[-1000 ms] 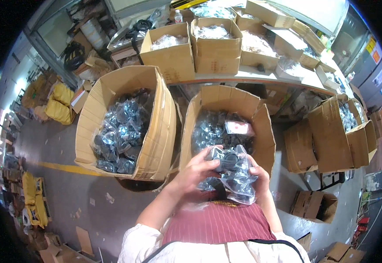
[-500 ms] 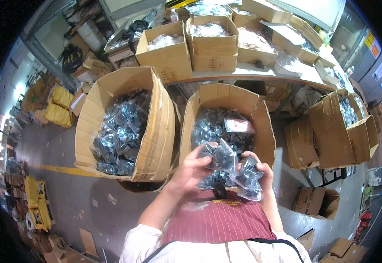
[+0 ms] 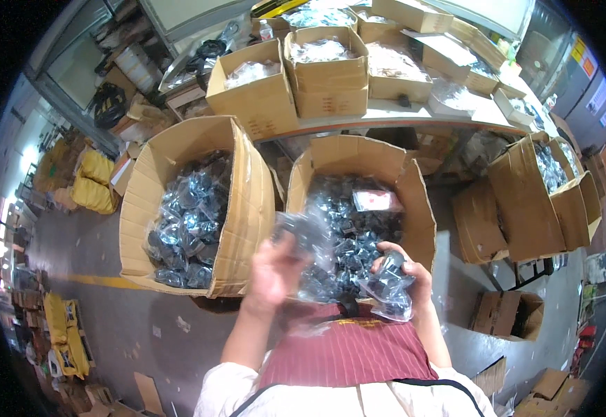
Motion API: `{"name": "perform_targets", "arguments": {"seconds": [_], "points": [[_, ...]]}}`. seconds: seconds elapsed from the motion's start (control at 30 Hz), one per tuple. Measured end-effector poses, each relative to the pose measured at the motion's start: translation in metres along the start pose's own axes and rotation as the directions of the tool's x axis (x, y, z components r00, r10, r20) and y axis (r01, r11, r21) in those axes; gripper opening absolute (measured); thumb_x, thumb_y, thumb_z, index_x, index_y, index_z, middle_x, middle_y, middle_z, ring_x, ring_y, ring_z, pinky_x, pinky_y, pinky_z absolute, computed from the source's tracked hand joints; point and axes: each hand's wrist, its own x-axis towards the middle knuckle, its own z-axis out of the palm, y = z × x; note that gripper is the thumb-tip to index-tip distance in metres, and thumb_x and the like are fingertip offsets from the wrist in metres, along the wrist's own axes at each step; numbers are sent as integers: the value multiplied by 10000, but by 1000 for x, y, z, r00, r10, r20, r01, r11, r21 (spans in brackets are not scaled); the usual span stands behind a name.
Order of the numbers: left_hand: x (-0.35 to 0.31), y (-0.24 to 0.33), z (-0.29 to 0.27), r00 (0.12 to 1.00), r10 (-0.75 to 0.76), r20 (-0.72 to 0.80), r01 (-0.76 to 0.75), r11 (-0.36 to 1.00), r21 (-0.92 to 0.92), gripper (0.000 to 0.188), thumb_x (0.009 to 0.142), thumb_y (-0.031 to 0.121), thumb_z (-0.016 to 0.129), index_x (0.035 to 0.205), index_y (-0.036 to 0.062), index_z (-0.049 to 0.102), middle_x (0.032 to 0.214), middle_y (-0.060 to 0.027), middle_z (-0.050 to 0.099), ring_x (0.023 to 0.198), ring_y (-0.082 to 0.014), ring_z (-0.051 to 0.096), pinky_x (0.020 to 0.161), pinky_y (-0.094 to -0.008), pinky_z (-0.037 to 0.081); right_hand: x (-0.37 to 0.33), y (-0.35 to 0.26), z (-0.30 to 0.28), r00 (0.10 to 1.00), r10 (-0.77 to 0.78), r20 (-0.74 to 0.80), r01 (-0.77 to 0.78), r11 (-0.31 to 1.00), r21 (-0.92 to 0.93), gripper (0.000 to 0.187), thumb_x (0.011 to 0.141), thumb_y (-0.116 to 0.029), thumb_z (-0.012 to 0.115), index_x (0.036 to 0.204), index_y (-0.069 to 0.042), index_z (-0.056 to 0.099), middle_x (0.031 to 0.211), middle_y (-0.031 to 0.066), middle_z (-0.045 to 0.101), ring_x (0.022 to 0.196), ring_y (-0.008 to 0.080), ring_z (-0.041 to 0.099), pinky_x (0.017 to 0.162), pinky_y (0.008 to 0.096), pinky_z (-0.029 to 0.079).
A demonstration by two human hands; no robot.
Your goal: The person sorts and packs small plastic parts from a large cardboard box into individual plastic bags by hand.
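My left hand (image 3: 273, 270), smeared by motion, grips a clear plastic bag with a dark part inside (image 3: 305, 235) between the two large cartons. In my right hand (image 3: 419, 276) is another bagged black part (image 3: 390, 278), its clear plastic hanging below the fingers. What kind of part it is, I cannot make out. Both hands are over the near side of the middle carton (image 3: 419, 201), which holds many similar bagged black parts (image 3: 351, 243) and a white and red packet (image 3: 378, 201). The left carton (image 3: 247, 208) is filled with more bagged dark parts (image 3: 190, 219).
A long white table (image 3: 386, 115) beyond the cartons bears several open boxes (image 3: 330, 97) of bagged items. At the right stand more cartons (image 3: 525, 208), with a small open box (image 3: 508, 314) on the floor. Yellow sacks (image 3: 94, 182) lie at the far left.
My left hand has moved left with its bagged part, away from my right hand and toward the left carton. My right hand keeps its bagged part in nearly the same place.
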Motion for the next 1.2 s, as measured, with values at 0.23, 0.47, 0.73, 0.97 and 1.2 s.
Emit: {"name": "perform_targets", "arguments": {"seconds": [0.23, 0.47, 0.73, 0.97, 1.2], "points": [[13, 48, -17, 863, 186, 470, 167, 773, -612, 834, 1004, 604, 463, 1526, -24, 300, 1489, -177, 473, 1022, -237, 618, 669, -343, 556, -2, -2, 11, 991, -131, 36, 136, 962, -236, 783, 690, -202, 739, 1385, 22, 457, 1211, 220, 661, 1032, 279, 684, 948, 374, 549], [-8, -47, -6, 883, -391, 259, 64, 649, 758, 565, 981, 296, 686, 1408, -5, 471, 1295, -126, 584, 1214, -196, 566, 1030, -347, 467, -1, 13, 20, 960, -278, 48, 266, 839, -475, 584, 733, -62, 789, 1267, -41, 554, 1250, 162, 659, 1134, 216, 623, 1021, 363, 473], [-21, -55, 9, 912, -322, 253, 129, 812, 569, 515, 875, 46, 777, 1291, 39, 474, 1175, -57, 591, 1090, -130, 596, 935, -308, 511, -11, 14, 30, 915, -396, 77, 352, 693, -630, 553, 800, -79, 789, 1308, -41, 575, 1259, 96, 640, 1156, 176, 584, 1031, 328, 440], [-22, -63, 1, 941, -146, 306, -63, 812, 580, 520, 838, 10, 795, 1262, 51, 498, 1158, -53, 592, 1102, -138, 590, 958, -310, 491, -14, 11, 33, 922, -388, -23, 267, 675, -688, 583, 791, -217, 791, 1308, -32, 595, 1179, 57, 647, 1073, 149, 597, 963, 293, 457], [-20, -41, 2, 986, -7, 168, -78, 865, 495, 370, 927, 67, 695, 1253, 41, 521, 1152, -78, 630, 1069, -169, 615, 945, -340, 510, -11, 14, 15, 952, -299, -67, 203, 780, -592, 439, 881, -186, 736, 1261, 2, 621, 1128, 41, 658, 1023, 124, 598, 921, 272, 463]]}}
